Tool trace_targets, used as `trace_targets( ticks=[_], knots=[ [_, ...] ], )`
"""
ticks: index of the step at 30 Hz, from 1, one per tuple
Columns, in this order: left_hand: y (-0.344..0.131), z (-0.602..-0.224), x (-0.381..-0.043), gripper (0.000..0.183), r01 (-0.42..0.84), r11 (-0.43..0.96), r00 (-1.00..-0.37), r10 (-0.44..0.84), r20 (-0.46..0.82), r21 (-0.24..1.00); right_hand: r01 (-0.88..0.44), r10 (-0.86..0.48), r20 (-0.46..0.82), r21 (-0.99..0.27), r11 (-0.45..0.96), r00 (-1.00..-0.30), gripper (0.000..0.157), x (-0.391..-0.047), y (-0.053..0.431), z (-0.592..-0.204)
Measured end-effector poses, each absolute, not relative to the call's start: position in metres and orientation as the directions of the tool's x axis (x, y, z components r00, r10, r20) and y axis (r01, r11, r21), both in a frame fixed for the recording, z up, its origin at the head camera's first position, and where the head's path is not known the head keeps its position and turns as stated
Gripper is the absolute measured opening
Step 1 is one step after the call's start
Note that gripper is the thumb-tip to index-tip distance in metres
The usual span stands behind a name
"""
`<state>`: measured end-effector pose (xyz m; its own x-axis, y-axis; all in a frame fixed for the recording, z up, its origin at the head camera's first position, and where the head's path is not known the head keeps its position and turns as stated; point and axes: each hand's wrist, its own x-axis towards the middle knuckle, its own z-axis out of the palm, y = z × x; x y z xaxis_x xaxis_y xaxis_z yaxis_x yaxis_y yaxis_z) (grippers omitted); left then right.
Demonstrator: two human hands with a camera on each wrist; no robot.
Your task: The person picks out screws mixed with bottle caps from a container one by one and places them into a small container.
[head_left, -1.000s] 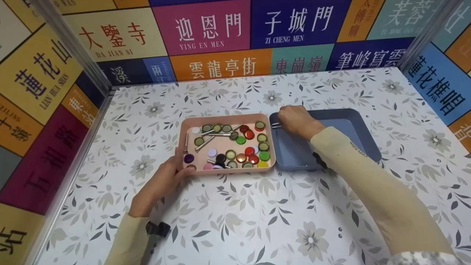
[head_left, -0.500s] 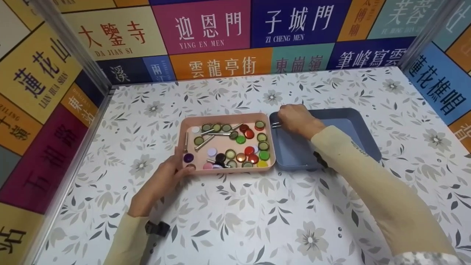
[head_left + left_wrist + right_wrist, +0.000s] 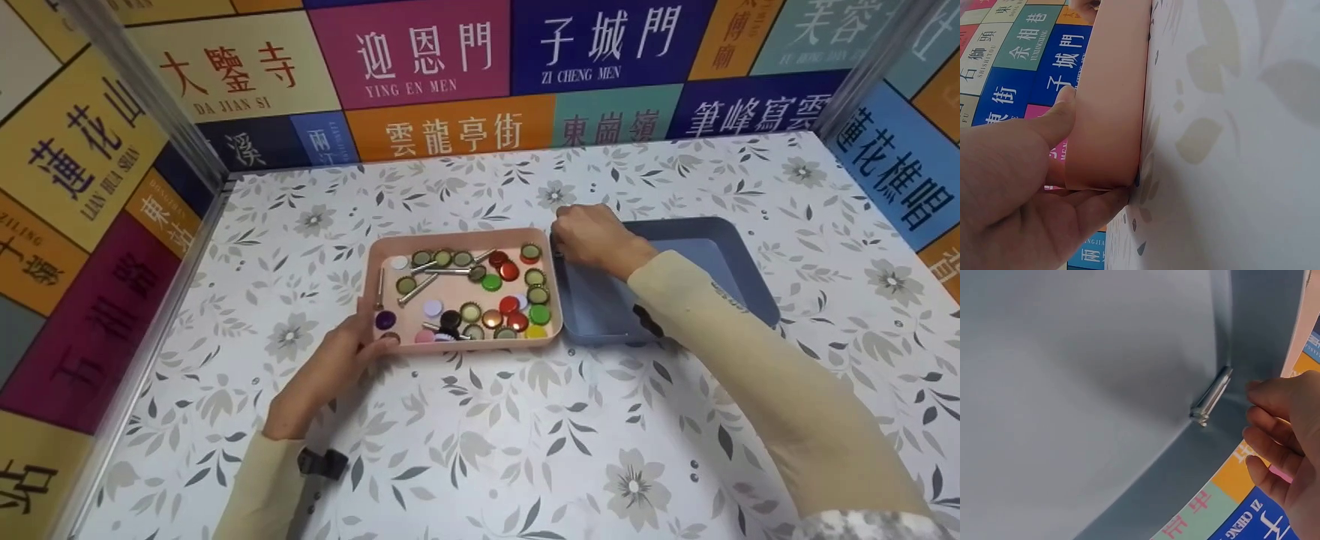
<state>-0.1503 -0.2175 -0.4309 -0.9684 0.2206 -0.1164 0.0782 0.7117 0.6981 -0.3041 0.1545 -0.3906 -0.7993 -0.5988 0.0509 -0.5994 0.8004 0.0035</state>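
My left hand [image 3: 339, 366] grips the near left corner of a pink tray [image 3: 480, 346]. In the left wrist view, the thumb presses the rim and the fingers reach under the tray's corner. Bottle caps [image 3: 491, 283] of several colours and long metal screws [image 3: 418, 290] lie mixed in the pink tray. My right hand [image 3: 598, 236] is over the far left corner of a blue-grey tray [image 3: 690, 274]. The right wrist view shows metal screws [image 3: 1212, 396] lying together in that corner. Just beside them, the right hand's fingers [image 3: 1269, 439] are loosely bent, with nothing between them.
Both trays stand side by side, their walls about touching, on a white floral tabletop [image 3: 480, 442]. Panels with large printed characters [image 3: 424, 60] wall in the back and both sides. Black straps [image 3: 322, 463] sit at the wrists.
The right hand has shifted slightly left and up. Screw ends that showed beside its fingers earlier are now mostly hidden in the head view. The left hand stays on the pink tray.
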Motion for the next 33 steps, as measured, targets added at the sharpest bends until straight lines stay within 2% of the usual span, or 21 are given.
trace_targets(
  ticks=[8, 17, 20, 27, 33],
  knots=[
    [-0.218, -0.431, -0.15, 0.071, 0.045, 0.7, -0.967, 0.209, -0.143, 0.712, -0.635, -0.635, 0.069, 0.022, 0.772, -0.769, 0.013, -0.304, 0.145, -0.385],
    [-0.217, -0.431, -0.153, 0.076, 0.053, 0.703, -0.965, 0.218, -0.144, 0.709, -0.624, -0.622, 0.082, 0.003, 0.781, -0.778, 0.012, -0.304, 0.139, -0.381],
    [-0.217, -0.431, -0.153, 0.072, 0.065, 0.708, -0.965, 0.225, -0.138, 0.704, -0.611, -0.608, 0.093, -0.005, 0.792, -0.789, 0.011, -0.302, 0.136, -0.381],
    [-0.218, -0.43, -0.151, 0.075, 0.07, 0.703, -0.964, 0.231, -0.134, 0.708, -0.613, -0.609, 0.1, -0.013, 0.79, -0.787, 0.019, -0.299, 0.122, -0.379],
    [-0.218, -0.431, -0.151, 0.08, 0.073, 0.729, -0.966, 0.221, -0.133, 0.68, -0.582, -0.575, 0.143, -0.007, 0.813, -0.806, 0.01, -0.298, 0.111, -0.376]
  ],
)
